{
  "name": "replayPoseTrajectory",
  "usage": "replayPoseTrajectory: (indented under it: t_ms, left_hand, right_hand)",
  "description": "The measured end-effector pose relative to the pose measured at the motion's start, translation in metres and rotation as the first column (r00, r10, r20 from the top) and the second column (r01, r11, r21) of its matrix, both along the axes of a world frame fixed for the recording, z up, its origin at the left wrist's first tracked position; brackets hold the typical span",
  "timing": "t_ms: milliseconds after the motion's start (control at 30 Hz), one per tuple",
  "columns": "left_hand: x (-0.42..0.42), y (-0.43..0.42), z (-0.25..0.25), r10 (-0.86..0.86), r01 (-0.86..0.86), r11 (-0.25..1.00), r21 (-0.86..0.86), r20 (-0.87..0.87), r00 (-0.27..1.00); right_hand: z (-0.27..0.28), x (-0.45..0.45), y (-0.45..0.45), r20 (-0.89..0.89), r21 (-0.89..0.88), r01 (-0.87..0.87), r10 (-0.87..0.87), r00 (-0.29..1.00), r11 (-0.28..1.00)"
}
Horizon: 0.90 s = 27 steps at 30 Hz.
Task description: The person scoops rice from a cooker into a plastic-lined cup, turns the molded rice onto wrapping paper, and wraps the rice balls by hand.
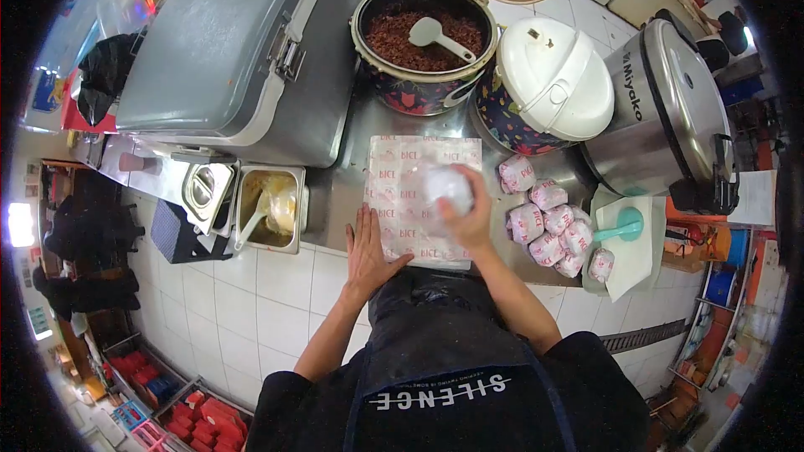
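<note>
A stack of printed wrapping paper (pixel 394 176) lies on the steel counter in front of me. My left hand (pixel 366 253) rests flat at the paper's lower left edge, fingers stretched out and thumb spread. Over the right part of the paper, my right hand (pixel 469 213) is wrapped round a white rounded thing (pixel 448 188), blurred by motion; whether it is a small bowl or a ball of rice I cannot make out. To the right of that hand sits a pile of paper-wrapped bundles (pixel 548 222).
Behind the paper stands an open pot of dark red rice (pixel 385 33) with a white rice paddle (pixel 427 32). A lidded pot (pixel 553 75) and a steel Miyako cooker (pixel 645 117) are right. At left are a grey cooler box (pixel 226 50) and a steel pan (pixel 276 238). A turquoise paddle (pixel 628 224) lies right.
</note>
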<state>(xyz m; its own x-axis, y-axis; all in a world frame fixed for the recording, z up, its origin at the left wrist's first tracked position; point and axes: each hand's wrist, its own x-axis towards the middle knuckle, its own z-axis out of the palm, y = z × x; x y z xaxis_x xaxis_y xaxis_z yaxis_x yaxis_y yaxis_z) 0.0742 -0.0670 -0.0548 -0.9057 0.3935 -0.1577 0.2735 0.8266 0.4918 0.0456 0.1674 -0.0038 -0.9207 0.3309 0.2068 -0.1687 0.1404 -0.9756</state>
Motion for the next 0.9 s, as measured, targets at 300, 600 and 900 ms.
replayPoseTrajectory:
  t_ms: [300,600,900]
  left_hand:
    - [-0.002,0.002,-0.002,-0.007,0.008,1.0,-0.03,0.025,1.0]
    - [0.004,-0.002,0.0,-0.035,0.079,0.956,0.282,-0.158,0.987]
    - [-0.007,0.01,-0.014,-0.203,0.239,0.929,0.281,-0.151,0.967]
  right_hand:
    - [-0.071,0.004,-0.027,0.011,0.602,-0.093,0.108,0.994,0.793]
    - [-0.041,0.019,0.054,0.17,-0.877,0.118,0.07,0.983,0.466]
    - [-0.014,0.067,0.222,0.383,-0.145,0.736,-0.648,0.658,0.662]
